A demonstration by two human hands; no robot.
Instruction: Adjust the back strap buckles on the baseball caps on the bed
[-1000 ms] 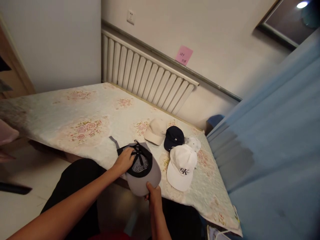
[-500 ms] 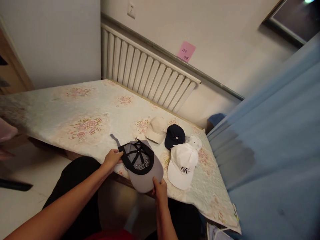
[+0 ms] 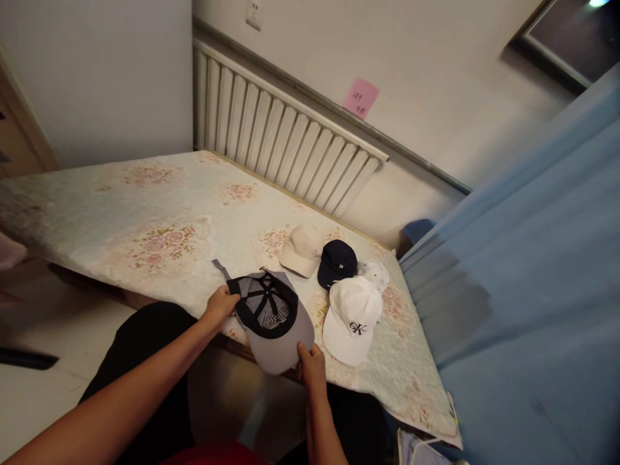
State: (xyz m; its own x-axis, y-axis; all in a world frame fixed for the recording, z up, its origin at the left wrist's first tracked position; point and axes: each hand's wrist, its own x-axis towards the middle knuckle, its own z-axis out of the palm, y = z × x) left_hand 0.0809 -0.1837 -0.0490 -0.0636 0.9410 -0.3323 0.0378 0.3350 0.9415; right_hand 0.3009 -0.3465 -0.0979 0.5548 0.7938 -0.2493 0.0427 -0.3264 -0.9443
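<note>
A grey baseball cap point(image 3: 278, 352) is turned underside up at the bed's front edge, its black sweatband and inner seams showing. My left hand point(image 3: 221, 306) pinches its back rim, near the loose end of the adjusting strap. The brim is gripped by my right hand point(image 3: 310, 363), thumb on top and fingers beneath. To the right sits a white cap point(image 3: 356, 307) with black "CK" lettering. Behind it are a navy cap point(image 3: 338, 261), a beige cap point(image 3: 303, 248) and a partly hidden white patterned cap point(image 3: 375, 274).
The bed point(image 3: 213, 226) has a pale floral cover. A white radiator point(image 3: 271, 129) runs along the wall, with a pink note point(image 3: 361, 98) above it. At the right hangs a blue curtain point(image 3: 523, 278). Something pink point(image 3: 10, 252) shows at the left edge.
Almost nothing differs. The view has shifted very slightly, and both hands keep their hold on the grey cap.
</note>
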